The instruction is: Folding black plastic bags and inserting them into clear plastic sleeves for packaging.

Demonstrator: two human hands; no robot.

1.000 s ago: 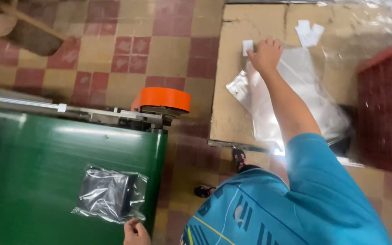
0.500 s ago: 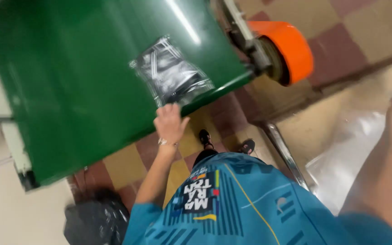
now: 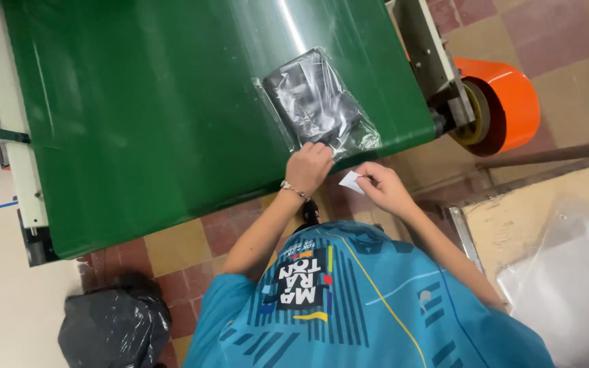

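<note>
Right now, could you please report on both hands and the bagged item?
Left hand pressing edge of clear bag with dark item on green table. Right hand pinching small white slip. Nothing between them.

The right hand (image 3: 384,189), earlier out on the cardboard-topped table at three o'clock, now holds a small white paper slip (image 3: 350,181) beside the left hand (image 3: 308,167), which touches the clear plastic-bagged dark item (image 3: 318,105).
</note>
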